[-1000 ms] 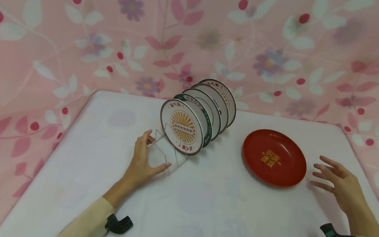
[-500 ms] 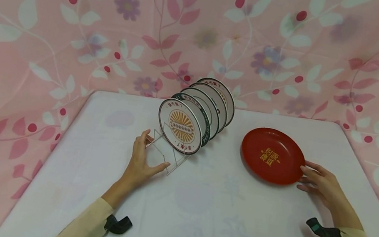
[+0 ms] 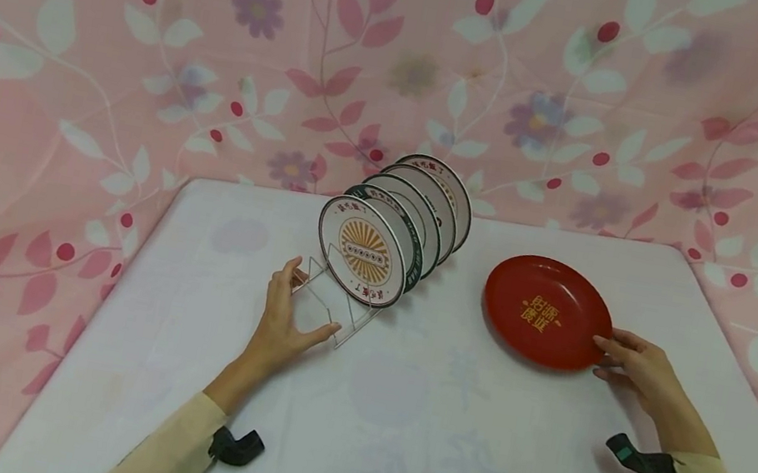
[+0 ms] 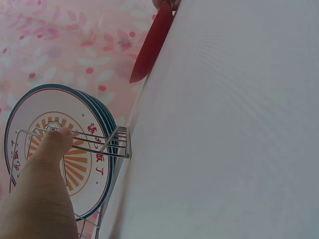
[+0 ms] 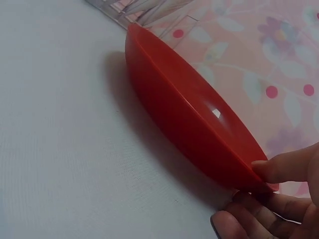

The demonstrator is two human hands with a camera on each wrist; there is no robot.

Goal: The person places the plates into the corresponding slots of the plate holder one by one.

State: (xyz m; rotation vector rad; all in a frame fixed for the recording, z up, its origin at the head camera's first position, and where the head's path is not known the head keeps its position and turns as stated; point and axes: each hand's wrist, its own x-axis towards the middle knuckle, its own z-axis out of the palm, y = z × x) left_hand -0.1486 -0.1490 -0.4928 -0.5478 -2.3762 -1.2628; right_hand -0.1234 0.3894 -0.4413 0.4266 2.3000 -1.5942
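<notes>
A wire dish rack (image 3: 351, 329) holds several white plates (image 3: 364, 253) with dark rims, standing on edge in a row. My left hand (image 3: 280, 321) grips the rack's near end, thumb on one side and fingers on the other. In the left wrist view the thumb (image 4: 62, 133) lies against the wires in front of the nearest plate. To the right of the rack is a red plate (image 3: 541, 312) with gold characters. My right hand (image 3: 643, 376) pinches its right rim. The right wrist view shows the thumb (image 5: 279, 167) on top of the rim and the other fingers under it.
A white cloth (image 3: 403, 444) covers the table. Behind it hangs a pink floral curtain (image 3: 409, 64), near the farthest plates. The left wrist view shows the red plate beyond the rack, apart from it.
My right hand has moved left from beside the red plate to its rim and now pinches it. The left hand keeps its place on the dish rack.
</notes>
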